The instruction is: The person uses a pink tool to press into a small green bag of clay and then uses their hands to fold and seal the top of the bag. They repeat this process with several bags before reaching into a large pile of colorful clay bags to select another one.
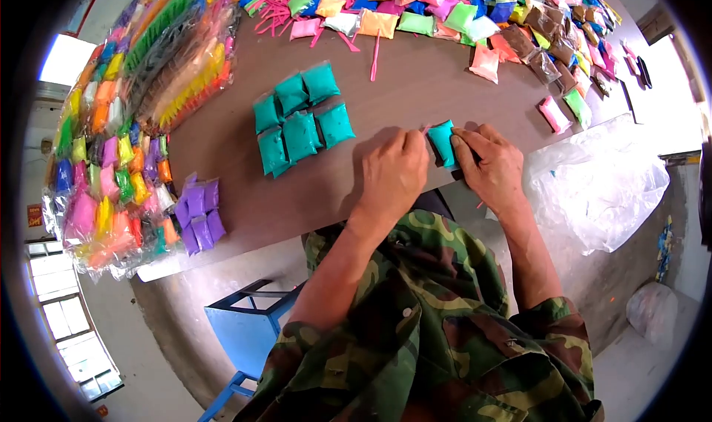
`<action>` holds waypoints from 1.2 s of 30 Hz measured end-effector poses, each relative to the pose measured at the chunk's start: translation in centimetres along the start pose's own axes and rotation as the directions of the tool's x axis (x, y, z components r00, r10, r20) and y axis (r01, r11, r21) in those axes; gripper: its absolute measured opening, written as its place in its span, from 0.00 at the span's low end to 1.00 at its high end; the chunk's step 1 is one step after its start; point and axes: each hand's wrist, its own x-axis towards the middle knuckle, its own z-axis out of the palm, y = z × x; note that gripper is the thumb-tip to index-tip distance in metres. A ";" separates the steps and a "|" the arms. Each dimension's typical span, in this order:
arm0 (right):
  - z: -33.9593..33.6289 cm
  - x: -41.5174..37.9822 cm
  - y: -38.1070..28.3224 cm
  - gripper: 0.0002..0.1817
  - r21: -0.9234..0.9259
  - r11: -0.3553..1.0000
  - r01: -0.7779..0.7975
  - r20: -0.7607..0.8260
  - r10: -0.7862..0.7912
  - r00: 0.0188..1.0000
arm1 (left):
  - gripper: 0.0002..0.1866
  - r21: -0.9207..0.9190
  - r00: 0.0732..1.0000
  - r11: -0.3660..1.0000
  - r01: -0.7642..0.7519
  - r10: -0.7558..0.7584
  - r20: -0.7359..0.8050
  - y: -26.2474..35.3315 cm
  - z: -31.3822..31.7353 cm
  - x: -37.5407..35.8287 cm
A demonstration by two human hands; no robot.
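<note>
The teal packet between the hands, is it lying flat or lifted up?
Lying flat: the teal packet rests on the table, left hand and right hand pressing its sides.

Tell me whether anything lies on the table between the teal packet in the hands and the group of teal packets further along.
Nothing visible does. Bare table separates the teal packet, held by left hand and right hand, from the teal packet group.

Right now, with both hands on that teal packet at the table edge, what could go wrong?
1. The teal packet is pinched between the left hand and right hand close to the table edge; a slip could drop it off.
2. The clear plastic bag lies right beside the right hand and might get dragged.
3. The purple packets sit at the edge too; a nudge may tip them over.
</note>
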 end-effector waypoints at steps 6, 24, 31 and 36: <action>0.3 -0.4 0.0 0.11 0.084 0.996 -0.006 -0.055 0.010 0.998 | 0.05 -0.079 0.987 0.984 0.162 -0.163 -0.006 -1.3 -2.0 -2.0; 0.8 -3.0 -2.4 0.38 -0.224 0.927 0.301 0.300 -0.228 0.926 | 0.05 -0.184 0.972 0.970 0.158 -0.185 -0.144 -3.9 -5.9 -7.9; 0.4 -3.2 -2.6 0.42 -0.173 0.947 0.270 0.283 -0.214 0.935 | 0.05 -0.280 0.950 0.932 0.230 -0.277 -0.143 -3.6 -5.7 -8.0; -1.6 -2.7 -3.2 0.43 -0.136 0.948 0.288 0.258 -0.246 0.934 | 0.05 -0.288 0.940 0.928 0.235 -0.292 -0.175 -3.8 -5.6 -8.5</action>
